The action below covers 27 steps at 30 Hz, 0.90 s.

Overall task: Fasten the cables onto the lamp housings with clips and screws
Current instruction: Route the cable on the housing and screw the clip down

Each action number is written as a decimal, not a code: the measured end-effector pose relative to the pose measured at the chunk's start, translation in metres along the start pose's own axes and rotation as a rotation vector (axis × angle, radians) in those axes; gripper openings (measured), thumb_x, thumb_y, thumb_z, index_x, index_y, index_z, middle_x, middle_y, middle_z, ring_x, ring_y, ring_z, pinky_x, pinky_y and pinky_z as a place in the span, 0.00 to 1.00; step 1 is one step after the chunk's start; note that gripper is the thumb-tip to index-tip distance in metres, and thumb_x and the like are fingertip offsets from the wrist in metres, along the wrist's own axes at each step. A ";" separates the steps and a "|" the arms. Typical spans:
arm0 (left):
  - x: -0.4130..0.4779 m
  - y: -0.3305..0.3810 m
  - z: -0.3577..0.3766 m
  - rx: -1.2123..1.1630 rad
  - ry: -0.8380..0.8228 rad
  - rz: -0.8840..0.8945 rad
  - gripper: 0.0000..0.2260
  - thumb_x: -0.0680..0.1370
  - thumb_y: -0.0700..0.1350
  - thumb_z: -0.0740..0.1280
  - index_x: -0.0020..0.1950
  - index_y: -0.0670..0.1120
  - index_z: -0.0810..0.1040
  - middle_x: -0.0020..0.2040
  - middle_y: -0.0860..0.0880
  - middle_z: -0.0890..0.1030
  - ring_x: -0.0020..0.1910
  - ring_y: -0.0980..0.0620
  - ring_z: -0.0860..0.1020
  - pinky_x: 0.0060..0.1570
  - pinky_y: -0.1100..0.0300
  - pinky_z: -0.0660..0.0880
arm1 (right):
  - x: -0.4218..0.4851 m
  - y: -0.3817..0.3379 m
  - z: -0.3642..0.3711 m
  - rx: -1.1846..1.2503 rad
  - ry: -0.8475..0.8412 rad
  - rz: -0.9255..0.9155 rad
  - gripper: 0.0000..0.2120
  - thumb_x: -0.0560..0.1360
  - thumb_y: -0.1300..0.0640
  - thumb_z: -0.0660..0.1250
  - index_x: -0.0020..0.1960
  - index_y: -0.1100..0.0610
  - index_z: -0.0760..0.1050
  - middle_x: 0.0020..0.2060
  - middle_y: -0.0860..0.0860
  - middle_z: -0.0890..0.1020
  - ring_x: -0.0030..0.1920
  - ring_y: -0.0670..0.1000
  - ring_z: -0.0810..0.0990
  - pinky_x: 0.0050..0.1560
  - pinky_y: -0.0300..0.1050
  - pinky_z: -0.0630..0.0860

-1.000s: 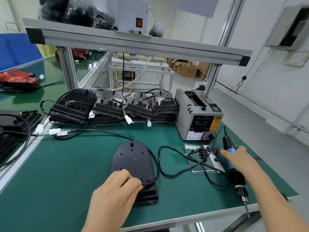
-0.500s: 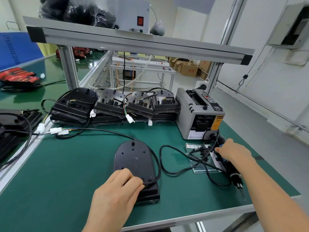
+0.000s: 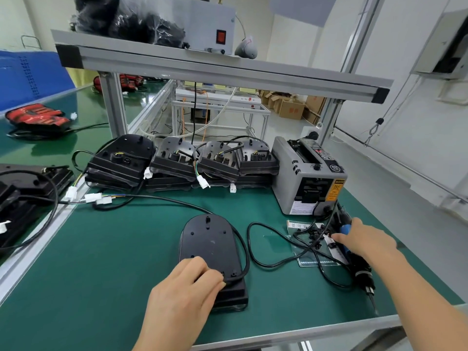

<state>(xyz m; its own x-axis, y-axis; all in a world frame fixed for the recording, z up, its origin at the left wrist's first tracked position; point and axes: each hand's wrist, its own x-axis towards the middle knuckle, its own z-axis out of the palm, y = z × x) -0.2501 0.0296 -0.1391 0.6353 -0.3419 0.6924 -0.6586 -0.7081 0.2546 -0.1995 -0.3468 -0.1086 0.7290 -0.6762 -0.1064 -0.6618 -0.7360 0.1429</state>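
Right hand (image 3: 364, 245) lowered screwdriver (image 3: 361, 269) onto counter (image 3: 101, 262), reaching toward clips (image 3: 312, 233), grip on tool unclear; left hand (image 3: 184, 295) kept holding cable (image 3: 247, 252) against lamp housing (image 3: 209, 239). Clip pickup likely next.

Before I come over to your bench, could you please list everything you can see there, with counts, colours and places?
lamp housing: one, black, mid-mat, in front
cable: one, black, looping right of that housing
stacked housings: four on top, more beneath, black, back row
white connectors: several, back left
tape dispenser: one, grey, back right
clips: small heap, black, in front of the dispenser
electric screwdriver: one, blue and black, right edge
red lamps: count unclear, far left
grey box: one, red switch, on the overhead shelf
mat: one, green, under everything
left hand: on the lamp housing's near end, by the cable
right hand: holding the electric screwdriver, fingertips at the clips
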 end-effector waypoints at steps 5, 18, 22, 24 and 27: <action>0.000 0.001 -0.002 -0.004 -0.012 -0.004 0.10 0.75 0.51 0.62 0.37 0.52 0.78 0.36 0.56 0.74 0.36 0.56 0.73 0.20 0.61 0.69 | -0.009 0.005 0.013 -0.012 0.091 -0.021 0.33 0.74 0.30 0.53 0.69 0.52 0.58 0.43 0.51 0.76 0.39 0.52 0.74 0.32 0.42 0.68; 0.001 0.000 -0.002 -0.003 -0.020 -0.013 0.09 0.75 0.51 0.62 0.37 0.53 0.78 0.36 0.56 0.74 0.37 0.58 0.72 0.19 0.61 0.68 | -0.021 -0.034 -0.037 0.945 0.269 -0.269 0.10 0.75 0.58 0.62 0.48 0.62 0.78 0.37 0.57 0.78 0.34 0.48 0.72 0.34 0.42 0.71; 0.001 0.000 -0.001 -0.003 -0.019 -0.020 0.09 0.75 0.51 0.62 0.37 0.53 0.78 0.36 0.56 0.74 0.37 0.58 0.71 0.19 0.62 0.68 | -0.010 -0.059 -0.048 1.411 -0.016 -0.065 0.08 0.74 0.63 0.64 0.37 0.60 0.71 0.29 0.53 0.70 0.23 0.47 0.62 0.17 0.35 0.57; 0.001 0.000 0.000 0.002 -0.013 -0.017 0.08 0.75 0.50 0.62 0.37 0.53 0.78 0.35 0.56 0.74 0.37 0.58 0.71 0.19 0.61 0.68 | -0.002 -0.064 -0.050 1.413 -0.032 0.009 0.09 0.74 0.62 0.65 0.36 0.59 0.70 0.28 0.54 0.70 0.23 0.47 0.61 0.16 0.34 0.56; 0.001 -0.001 0.000 0.002 -0.007 -0.012 0.08 0.75 0.50 0.63 0.37 0.53 0.78 0.35 0.56 0.74 0.37 0.58 0.71 0.19 0.61 0.68 | 0.007 -0.066 -0.049 1.425 -0.044 0.076 0.09 0.74 0.61 0.65 0.36 0.60 0.69 0.27 0.54 0.71 0.24 0.48 0.61 0.16 0.34 0.56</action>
<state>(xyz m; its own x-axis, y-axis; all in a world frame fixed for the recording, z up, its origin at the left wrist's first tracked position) -0.2491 0.0299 -0.1390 0.6462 -0.3374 0.6845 -0.6500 -0.7134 0.2620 -0.1417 -0.3013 -0.0703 0.6960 -0.6959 -0.1767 -0.3247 -0.0855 -0.9419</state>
